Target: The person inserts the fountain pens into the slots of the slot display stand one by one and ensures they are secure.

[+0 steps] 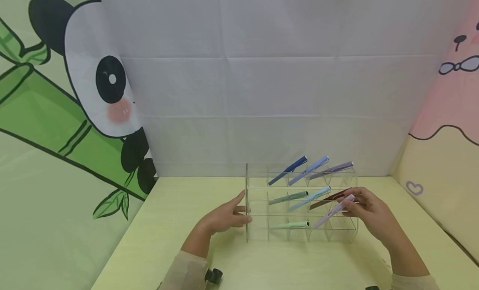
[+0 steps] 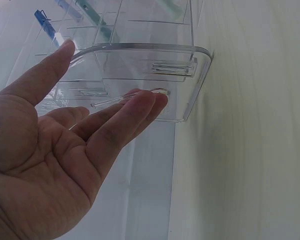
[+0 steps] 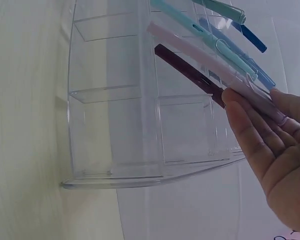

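A clear acrylic pen rack [image 2: 135, 56] with tiered compartments stands on the table. My left hand [image 1: 226, 216] rests straight fingers against its left side wall. Between thumb and fingers, my right hand [image 1: 370, 211] pinches a lavender pen [image 1: 330, 215] by its capped end. That pen slants down to the left over the front tier, near its right part. Close behind it, a dark red pen [image 3: 187, 74] lies in the middle tier, its upper end partly hidden by the right fingers. A mint green pen [image 1: 292, 225] lies in the front tier, left of the lavender one.
In the middle tier are a grey-green pen [image 1: 287, 198] and a pale blue pen [image 1: 308, 199]. The back tier holds a dark blue pen [image 1: 286, 172], a light blue pen [image 1: 307, 172] and a grey-purple pen [image 1: 331, 170]. A white cloth wall [image 1: 280, 94] rises behind the table [image 1: 168, 211].
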Tool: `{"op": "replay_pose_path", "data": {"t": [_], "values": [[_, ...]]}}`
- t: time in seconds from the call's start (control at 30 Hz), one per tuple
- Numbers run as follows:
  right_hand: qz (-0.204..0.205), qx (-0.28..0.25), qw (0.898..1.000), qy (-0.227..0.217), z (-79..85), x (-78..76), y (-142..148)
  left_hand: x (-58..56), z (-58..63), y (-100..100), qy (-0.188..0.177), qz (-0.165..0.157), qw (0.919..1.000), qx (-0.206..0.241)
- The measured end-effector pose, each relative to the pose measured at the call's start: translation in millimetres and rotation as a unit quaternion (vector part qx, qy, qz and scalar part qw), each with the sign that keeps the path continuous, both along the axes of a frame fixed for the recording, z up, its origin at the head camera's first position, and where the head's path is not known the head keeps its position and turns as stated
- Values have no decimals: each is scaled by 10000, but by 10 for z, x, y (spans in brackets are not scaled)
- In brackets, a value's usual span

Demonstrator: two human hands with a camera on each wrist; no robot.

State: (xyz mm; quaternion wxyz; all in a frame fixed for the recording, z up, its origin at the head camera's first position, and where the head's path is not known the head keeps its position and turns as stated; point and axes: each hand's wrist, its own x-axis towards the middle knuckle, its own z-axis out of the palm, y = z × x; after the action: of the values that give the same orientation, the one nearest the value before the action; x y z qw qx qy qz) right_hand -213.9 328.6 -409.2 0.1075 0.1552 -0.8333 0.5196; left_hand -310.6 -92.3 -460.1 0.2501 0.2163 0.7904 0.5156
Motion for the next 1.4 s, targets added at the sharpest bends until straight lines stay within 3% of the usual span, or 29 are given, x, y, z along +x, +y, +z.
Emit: {"op": "replay_pose_path", "data": {"t": [0.13,0.5,0.87,1.4], "values": [[-29,45,9999,-112,-28,-15,2,-12,-9,-5,-3,3,10000,-13],[416,337,9904,-1273,-97,-19,22,9,1,-1,-19,6,10000,-42],[657,547,9893,-1184,-144,-49,6,9,29,3,27,22,9998,-174],[886,990,9768,-1677,-99,-57,131,10,28,1,-37,12,9999,-107]]}}
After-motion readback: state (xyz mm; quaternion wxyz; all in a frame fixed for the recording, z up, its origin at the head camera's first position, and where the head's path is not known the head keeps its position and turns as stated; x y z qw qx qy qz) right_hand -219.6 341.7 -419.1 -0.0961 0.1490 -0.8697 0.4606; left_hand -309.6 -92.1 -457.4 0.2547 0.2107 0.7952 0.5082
